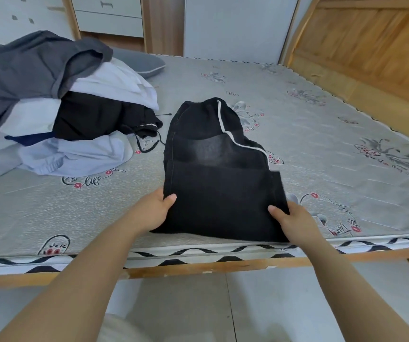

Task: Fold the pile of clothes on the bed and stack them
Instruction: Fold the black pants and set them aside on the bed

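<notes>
Both hands, left hand (pixel 154 208) and right hand (pixel 294 220), pinch the near corners of the black trousers (pixel 213 169) at frame centre on the bed (pixel 322 134). Soft, floppy, probably light: grip at folded edges. Unfolded pile (pixel 57 107) waits upper left.

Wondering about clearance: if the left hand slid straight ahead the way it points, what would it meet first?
The left hand already grips the near edge of the black trousers; pushing on up and right, it would likely only bunch that fabric. Depth is uncertain.
</notes>
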